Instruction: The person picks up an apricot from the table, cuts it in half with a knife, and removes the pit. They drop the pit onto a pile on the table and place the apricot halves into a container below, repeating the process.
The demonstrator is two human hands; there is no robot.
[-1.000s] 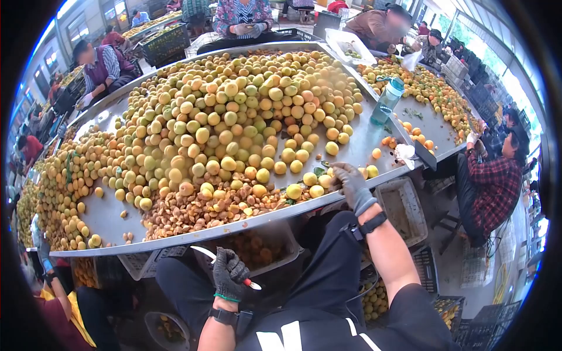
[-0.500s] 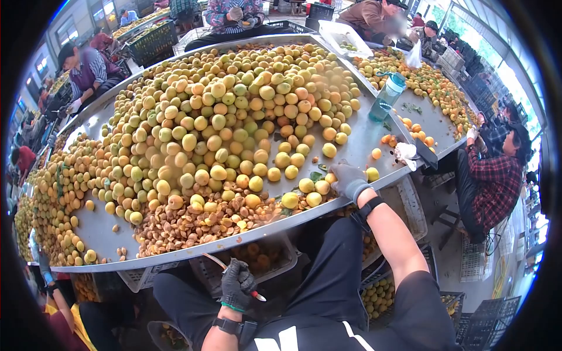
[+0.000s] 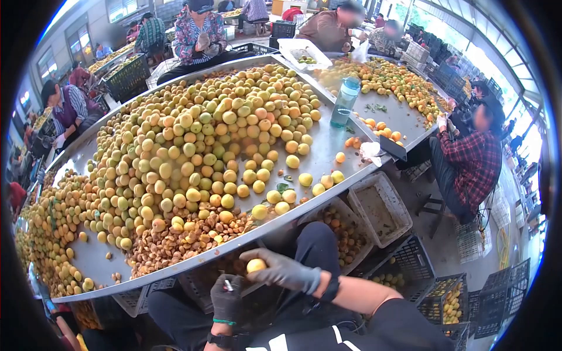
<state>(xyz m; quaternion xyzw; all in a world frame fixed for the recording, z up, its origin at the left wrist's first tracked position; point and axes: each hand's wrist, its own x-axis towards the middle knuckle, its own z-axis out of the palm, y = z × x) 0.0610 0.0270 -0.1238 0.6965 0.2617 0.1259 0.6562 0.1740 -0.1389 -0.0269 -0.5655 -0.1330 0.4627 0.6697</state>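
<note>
My left hand [image 3: 227, 299], in a dark glove with a green cuff edge, is closed on a small knife [image 3: 229, 285]. Only a short pale and red bit of it shows. Beside it, my right hand [image 3: 285, 272] in a grey glove grips an apricot [image 3: 256, 266] between thumb and fingers, in front of the table's edge and over my lap. On the metal table [image 3: 351, 161] lies a large heap of apricots [image 3: 193, 140]. A pile of apricot stones and scraps [image 3: 175, 244] rests along the near edge.
A blue-green bottle [image 3: 345, 104] stands on the table by the divider. Below the edge are a white crate [image 3: 380, 210] and black crates [image 3: 404, 260] with fruit. A person in a checked shirt [image 3: 471, 169] sits at the right; other people sit around the tables.
My right hand has come from the table's near edge down beside the left, now with an apricot. The left hand has turned with the knife. The camera view has shifted.
</note>
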